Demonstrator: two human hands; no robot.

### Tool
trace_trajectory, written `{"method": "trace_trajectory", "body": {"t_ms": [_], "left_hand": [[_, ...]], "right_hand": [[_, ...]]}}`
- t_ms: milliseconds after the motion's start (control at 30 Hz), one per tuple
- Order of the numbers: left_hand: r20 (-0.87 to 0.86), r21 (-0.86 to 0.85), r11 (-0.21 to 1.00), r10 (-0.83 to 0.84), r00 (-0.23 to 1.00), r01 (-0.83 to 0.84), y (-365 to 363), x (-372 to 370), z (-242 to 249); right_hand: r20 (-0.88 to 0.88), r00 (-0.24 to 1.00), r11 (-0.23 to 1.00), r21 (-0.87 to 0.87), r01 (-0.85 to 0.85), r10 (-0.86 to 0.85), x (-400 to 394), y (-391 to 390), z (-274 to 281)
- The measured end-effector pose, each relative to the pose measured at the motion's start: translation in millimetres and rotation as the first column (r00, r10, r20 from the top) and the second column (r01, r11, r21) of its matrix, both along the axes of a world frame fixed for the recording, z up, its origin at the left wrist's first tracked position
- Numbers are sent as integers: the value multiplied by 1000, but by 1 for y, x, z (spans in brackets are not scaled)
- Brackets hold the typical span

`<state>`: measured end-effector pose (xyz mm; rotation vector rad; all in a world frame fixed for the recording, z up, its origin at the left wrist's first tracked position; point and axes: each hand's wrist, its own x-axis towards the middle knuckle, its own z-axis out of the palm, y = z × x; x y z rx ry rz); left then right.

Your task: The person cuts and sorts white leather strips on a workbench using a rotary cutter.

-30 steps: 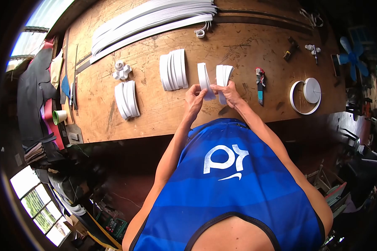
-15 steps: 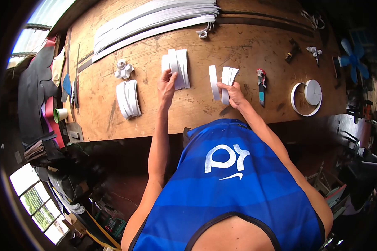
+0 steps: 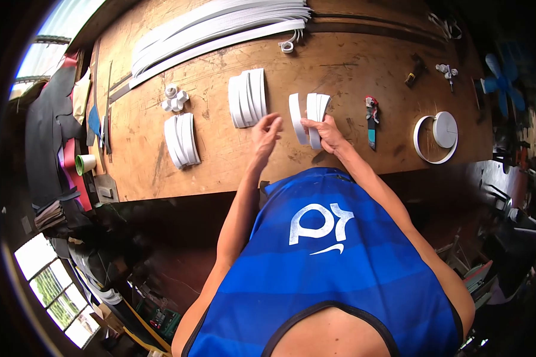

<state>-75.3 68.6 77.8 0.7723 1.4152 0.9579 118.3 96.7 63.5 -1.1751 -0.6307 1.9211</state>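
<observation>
My right hand (image 3: 327,133) grips a small bunch of short white strips (image 3: 318,107), its thumb lying across them. Just left of that bunch is a single white strip (image 3: 296,116), close to the thumb tip. My left hand (image 3: 267,134) is between this strip and a fanned stack of white strips (image 3: 247,98), with its fingers partly bent and nothing seen in them. Farther left, another stack of white strips (image 3: 182,140) lies below several small white rolls (image 3: 174,97).
Long white strips (image 3: 220,35) lie along the back of the wooden table (image 3: 351,65). On the right are a cutter knife (image 3: 371,122), a white coil (image 3: 445,130) and a dark tool (image 3: 415,70). A cup (image 3: 86,163) stands at the left edge.
My left hand has let go of the middle stack and moved right and slightly nearer to me. The right hand and its strips have shifted slightly left.
</observation>
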Motion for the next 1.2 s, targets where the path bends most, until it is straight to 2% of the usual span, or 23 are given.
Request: {"method": "trace_trajectory", "body": {"t_ms": [67,167,233,267,333,400,467,533,567,700,767,833,867,933,1000,1067,1133,1200], "left_hand": [[102,-43,999,-20,995,25,-6,20,-6],[135,-9,999,35,990,-34,-8,29,-7],[131,6,1000,27,991,-28,-5,23,-5],[123,20,999,24,992,-27,-4,20,-1],[170,27,999,14,985,-19,-4,19,7],[144,65,996,-72,987,63,-4,18,0],[136,53,996,-78,988,71,-5,23,-4],[26,-75,991,-105,994,107,-7,27,-3],[34,-72,995,-66,997,68,-9,30,-5],[-4,-49,992,-114,993,113,-10,25,-20],[72,-38,997,-59,996,62,-8,22,-23],[89,-3,1000,-11,996,11,-3,12,-18],[107,30,999,36,994,-40,0,5,-15],[-79,85,996,35,996,-28,12,-17,-20],[-105,185,981,75,992,-55,27,-35,-16],[-135,136,988,85,987,-66,41,-46,9],[-118,209,975,100,988,-73,55,-51,23],[-165,178,984,57,985,-27,67,-64,11]], "right_hand": [[-16,999,999,2,-33,33,-6,1,0],[-77,995,998,-4,-65,65,-6,0,1],[-258,966,988,-139,-67,29,-2,1,2],[-257,966,988,-140,-64,26,0,1,2],[-144,984,983,-137,-122,102,5,1,2],[-123,989,990,-105,-91,78,3,-1,2],[-105,993,996,-69,-57,50,2,-2,1],[-102,993,998,-32,-61,57,1,-3,-1],[-101,994,998,-32,-54,51,2,-3,-4],[-51,998,1000,7,-24,24,3,-4,-4],[-39,999,1000,9,-15,16,4,-3,-1],[17,996,996,-40,-84,85,7,-1,-1],[17,996,996,-39,-85,86,7,-1,0],[-9,999,994,-91,-54,53,8,0,4],[-73,996,995,-88,-53,47,10,0,-1],[-137,990,995,-86,-52,40,14,1,-4],[-151,983,988,-100,-116,100,15,1,-3],[-143,983,987,-95,-129,115,14,1,-6]]}}
